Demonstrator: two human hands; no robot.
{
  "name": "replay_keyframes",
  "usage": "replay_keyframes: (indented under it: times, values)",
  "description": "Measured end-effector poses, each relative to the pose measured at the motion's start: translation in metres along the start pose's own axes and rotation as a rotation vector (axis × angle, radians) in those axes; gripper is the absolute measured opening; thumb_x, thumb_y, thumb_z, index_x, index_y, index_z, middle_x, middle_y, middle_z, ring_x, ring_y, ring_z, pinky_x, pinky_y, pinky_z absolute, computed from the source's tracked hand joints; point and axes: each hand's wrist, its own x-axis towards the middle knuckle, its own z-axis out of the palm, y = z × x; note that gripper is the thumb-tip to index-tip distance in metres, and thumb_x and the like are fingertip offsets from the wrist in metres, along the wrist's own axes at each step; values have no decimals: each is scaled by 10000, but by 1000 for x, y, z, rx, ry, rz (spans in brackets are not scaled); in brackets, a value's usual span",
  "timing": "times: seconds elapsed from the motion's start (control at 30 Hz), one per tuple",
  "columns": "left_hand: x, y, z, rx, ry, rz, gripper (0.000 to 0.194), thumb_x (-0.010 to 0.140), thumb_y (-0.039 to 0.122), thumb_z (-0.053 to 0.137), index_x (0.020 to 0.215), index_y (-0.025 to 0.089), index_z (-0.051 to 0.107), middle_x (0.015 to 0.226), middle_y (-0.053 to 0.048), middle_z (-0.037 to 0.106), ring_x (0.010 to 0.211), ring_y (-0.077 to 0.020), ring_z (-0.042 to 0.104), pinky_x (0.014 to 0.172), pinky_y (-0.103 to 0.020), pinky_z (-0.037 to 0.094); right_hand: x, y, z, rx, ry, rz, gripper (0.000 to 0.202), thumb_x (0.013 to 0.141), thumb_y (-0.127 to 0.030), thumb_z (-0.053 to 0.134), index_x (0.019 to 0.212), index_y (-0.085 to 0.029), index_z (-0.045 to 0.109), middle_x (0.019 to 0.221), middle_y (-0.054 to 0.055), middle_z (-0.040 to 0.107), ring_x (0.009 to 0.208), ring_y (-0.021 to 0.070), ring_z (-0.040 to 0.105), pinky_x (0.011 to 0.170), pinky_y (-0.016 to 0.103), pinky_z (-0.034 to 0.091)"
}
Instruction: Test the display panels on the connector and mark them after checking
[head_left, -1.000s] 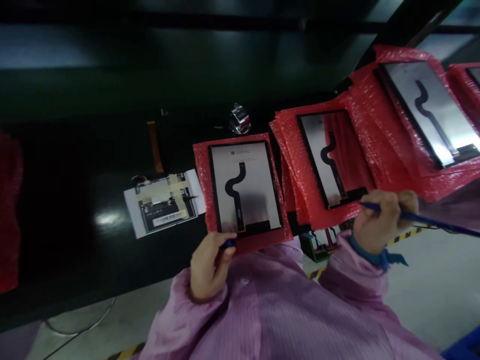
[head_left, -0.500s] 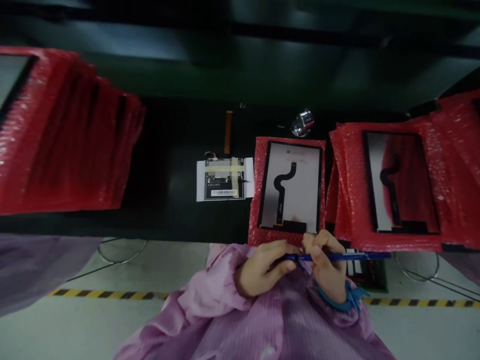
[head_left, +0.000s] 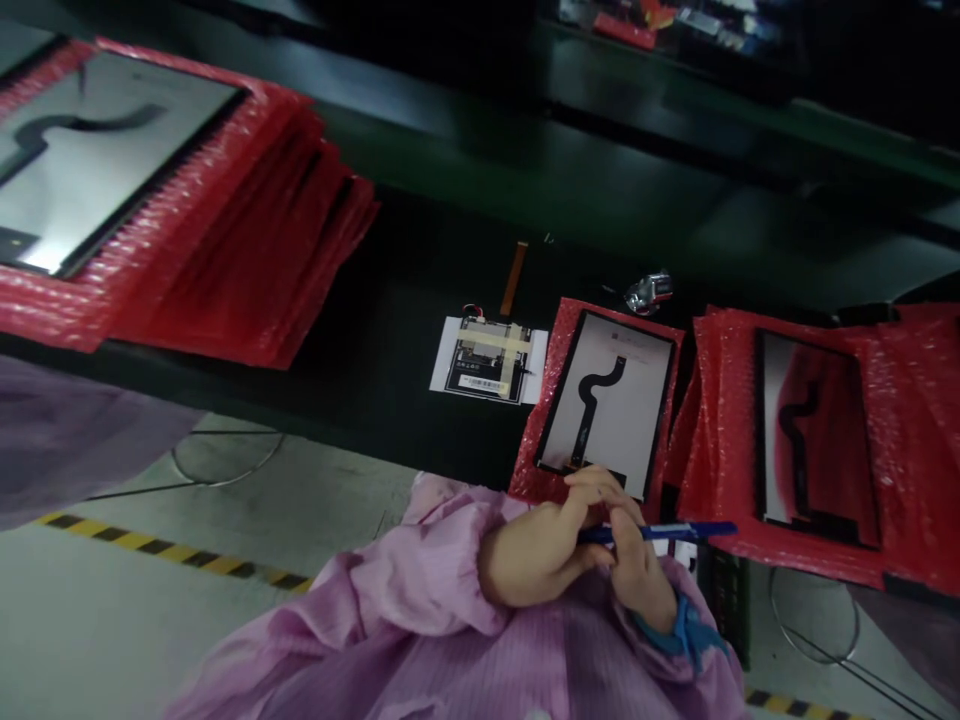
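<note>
My left hand (head_left: pixel 536 550) and my right hand (head_left: pixel 637 570) meet in front of my body at the bench edge. A blue pen (head_left: pixel 667 531) lies crosswise between them. My right thumb and fingers are closed round its shaft, and my left fingers close round its left end, reaching over my right fingers. Just beyond my hands, a display panel (head_left: pixel 637 410) with a curved black flex cable (head_left: pixel 589 400) rests on a red bubble-wrap bag (head_left: pixel 534 450). Left of it lies a taped circuit assembly (head_left: pixel 487 355) on white paper (head_left: pixel 442 360).
Stacked red bubble-wrap bags (head_left: pixel 277 260) with a panel (head_left: pixel 142 140) on top stand at left. More bags (head_left: pixel 727 400) lie at right with another panel (head_left: pixel 817 440). An orange flex strip (head_left: pixel 514 280) and a shiny metal piece (head_left: pixel 649 291) lie toward the back of the bench.
My view has tilted and swung left, showing more of the left stack. My hands have drawn together, the left fingers now over the right, and the pen has slid leftward between them.
</note>
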Motion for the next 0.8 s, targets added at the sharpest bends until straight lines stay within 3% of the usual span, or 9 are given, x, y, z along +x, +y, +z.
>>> replay_keyframes:
  times: [0.07,0.17,0.23,0.33,0.43,0.53,0.6,0.67,0.8]
  values:
    - [9,-3,-3,34,97,75,550,1034,494,424,1441,142,311,1161,-168,709,970,-240,736,827,-348,605,18,-4,-10,-22,62,46,257,969,-282,436,955,-257,692,937,33,682,888,189,664,770,306,556]
    - [21,-11,-12,237,288,115,621,1021,538,391,1476,127,294,1226,-201,665,1049,-282,694,902,-436,588,50,-4,-35,-152,362,176,158,917,-282,523,878,-214,660,691,-18,552,598,133,527,562,251,440]
    - [24,-18,-18,360,371,91,522,1041,454,406,1446,130,356,1227,-193,650,1099,-296,658,939,-476,569,66,2,-52,-388,541,254,224,882,-341,588,1032,-194,664,679,-18,534,589,150,498,590,284,435]
    - [18,-28,-23,457,389,47,378,1029,300,468,1370,136,457,1242,-182,626,1150,-297,614,966,-489,558,73,15,-66,-771,616,259,575,839,-446,658,1311,-129,569,847,82,618,797,260,576,781,436,494]
    - [8,-31,-35,474,377,56,283,996,197,505,1272,150,546,1188,-154,638,1103,-267,610,926,-438,572,63,21,-60,-927,509,151,660,926,-502,558,1454,-121,449,1153,195,621,1087,342,576,946,555,480]
    - [16,-31,-70,533,416,93,189,986,176,516,1154,166,603,1127,-124,650,1062,-251,612,907,-415,562,60,21,-50,-895,176,3,652,980,-549,467,1497,-156,410,1374,201,563,1309,341,514,1076,576,451]
    - [38,-38,-104,609,452,39,171,997,221,504,1124,190,615,1122,-106,651,1092,-267,609,967,-464,529,72,20,-48,-892,-47,-54,731,971,-614,445,1524,-141,378,1512,208,466,1447,351,404,1168,592,379]
    - [69,-53,-136,705,477,-103,206,994,265,503,1166,204,598,1178,-111,635,1173,-308,581,1032,-521,476,91,22,-47,-939,-175,-47,849,940,-665,464,1543,-80,344,1593,240,357,1523,378,284,1215,603,316]
    - [124,-93,-172,838,497,-372,443,922,340,628,1316,189,493,1297,-172,586,1274,-409,503,1005,-569,465,121,28,-44,-1032,-224,-4,937,896,-662,551,1519,11,362,1587,298,338,1526,407,272,1222,584,312]
